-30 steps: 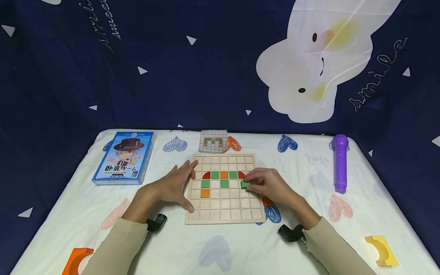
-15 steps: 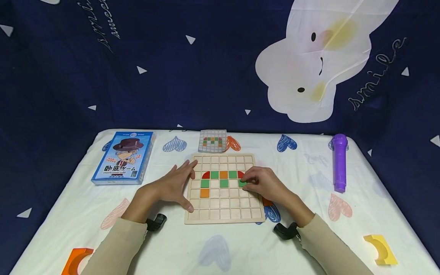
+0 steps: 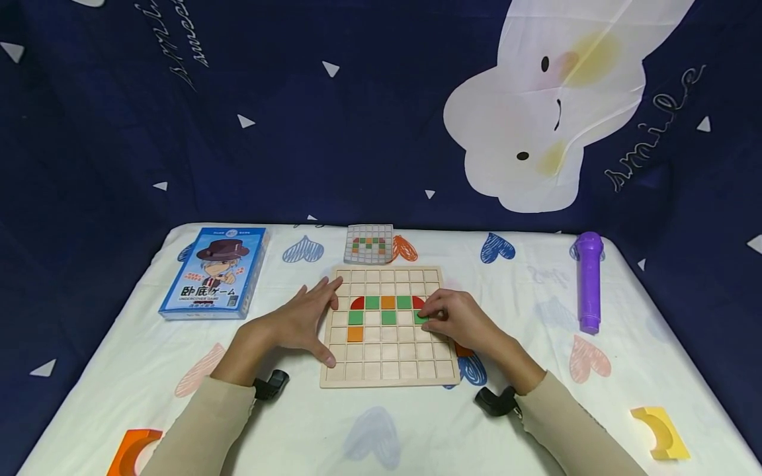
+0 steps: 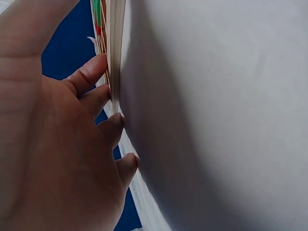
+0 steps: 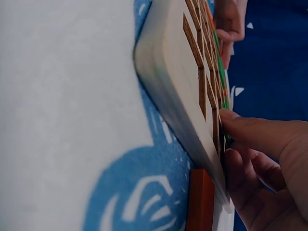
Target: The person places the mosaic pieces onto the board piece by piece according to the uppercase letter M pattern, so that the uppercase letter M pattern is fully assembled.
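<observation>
On the wooden grid board (image 3: 388,370), red, green and orange tiles lie in several cells. My right hand (image 3: 464,322) is over the board's right side, thumb and fingertips pinching a green tile (image 3: 419,318) in the cell below the right red quarter-round tile (image 3: 418,303). In the right wrist view, the right thumb and fingers (image 5: 260,134) meet at the grid, mostly hiding that tile. My left hand (image 3: 294,320) spreads along the board's left edge, fingertips and thumb touching it. From the left wrist, the left fingers (image 4: 89,74) rest against the board's side (image 4: 115,48).
A patterned grid card (image 3: 368,244) lies behind the board. An orange block (image 3: 463,350) sits against the board's right edge. A blue game box (image 3: 214,272) is at left, a purple microphone-shaped stick (image 3: 590,284) at right. Orange (image 3: 132,449) and yellow arch blocks (image 3: 663,433) lie near the front.
The right hand has moved slightly left and brought the green tile from a tilted position down into its cell. Over the last half second it barely moves. The left hand stays put.
</observation>
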Demonstrator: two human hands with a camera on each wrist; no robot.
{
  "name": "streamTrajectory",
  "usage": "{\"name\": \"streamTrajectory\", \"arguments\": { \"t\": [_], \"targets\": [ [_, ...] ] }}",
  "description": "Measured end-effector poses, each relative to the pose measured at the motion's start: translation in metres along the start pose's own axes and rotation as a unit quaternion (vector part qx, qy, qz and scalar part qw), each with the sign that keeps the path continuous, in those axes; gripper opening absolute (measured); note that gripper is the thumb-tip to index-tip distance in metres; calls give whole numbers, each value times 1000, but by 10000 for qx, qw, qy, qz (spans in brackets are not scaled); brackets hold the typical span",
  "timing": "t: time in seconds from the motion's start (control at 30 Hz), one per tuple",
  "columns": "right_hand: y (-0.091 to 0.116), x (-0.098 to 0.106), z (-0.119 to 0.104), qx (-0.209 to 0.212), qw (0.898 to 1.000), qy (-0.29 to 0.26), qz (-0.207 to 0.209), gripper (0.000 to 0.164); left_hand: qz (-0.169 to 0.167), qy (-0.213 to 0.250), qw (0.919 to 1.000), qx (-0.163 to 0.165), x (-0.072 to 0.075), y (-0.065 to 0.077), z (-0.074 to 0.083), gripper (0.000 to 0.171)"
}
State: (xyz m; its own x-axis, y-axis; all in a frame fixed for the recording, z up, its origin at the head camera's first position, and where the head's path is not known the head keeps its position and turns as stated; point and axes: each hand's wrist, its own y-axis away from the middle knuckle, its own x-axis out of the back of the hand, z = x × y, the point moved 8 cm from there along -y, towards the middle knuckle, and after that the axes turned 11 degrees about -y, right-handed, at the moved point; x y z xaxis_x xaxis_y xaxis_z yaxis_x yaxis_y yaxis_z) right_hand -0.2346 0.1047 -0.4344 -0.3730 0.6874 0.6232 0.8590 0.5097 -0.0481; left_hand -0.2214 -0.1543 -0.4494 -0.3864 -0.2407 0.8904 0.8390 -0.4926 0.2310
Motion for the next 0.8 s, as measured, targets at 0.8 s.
{"name": "streamTrajectory", "arguments": {
  "t": [0.8],
  "targets": [
    [17,18,3,43,9986,-485,-216,26,-17,12,10000,12,1,0,1,133]
  ]
}}
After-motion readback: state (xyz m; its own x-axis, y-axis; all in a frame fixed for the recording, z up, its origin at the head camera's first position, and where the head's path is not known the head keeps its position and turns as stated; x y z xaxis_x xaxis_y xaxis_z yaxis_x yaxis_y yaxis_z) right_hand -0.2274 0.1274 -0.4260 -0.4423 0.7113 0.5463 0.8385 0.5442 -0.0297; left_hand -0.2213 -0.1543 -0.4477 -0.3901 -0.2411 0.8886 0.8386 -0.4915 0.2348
